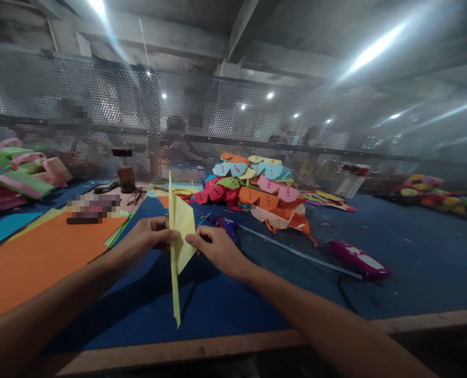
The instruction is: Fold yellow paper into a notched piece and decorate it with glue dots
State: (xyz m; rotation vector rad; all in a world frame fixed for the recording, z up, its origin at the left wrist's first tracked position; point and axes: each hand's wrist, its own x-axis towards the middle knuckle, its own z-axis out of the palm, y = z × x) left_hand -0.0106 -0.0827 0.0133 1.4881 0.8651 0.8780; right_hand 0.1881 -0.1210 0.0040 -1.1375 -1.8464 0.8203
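Note:
A pale yellow folded paper piece [184, 226] is held upright above the blue table, seen nearly edge-on, with a long narrow strip along its left side. My left hand [154, 233] pinches it from the left, thumb on the strip. From the right, my right hand [217, 247] grips the wider flap between thumb and fingers. Just behind my right hand lies a dark blue glue gun [226, 226]. A long translucent glue stick [296, 251] stretches from beside it towards a purple device [359, 259] with a white panel.
Colourful cut-paper pieces with red dots [257, 191] are heaped at the back centre. Orange paper sheets [40, 254] lie left, with a jar [126, 170] behind. More folded paper [20, 173] sits far left. A perforated metal screen [131, 105] stands behind the blue table [217, 315].

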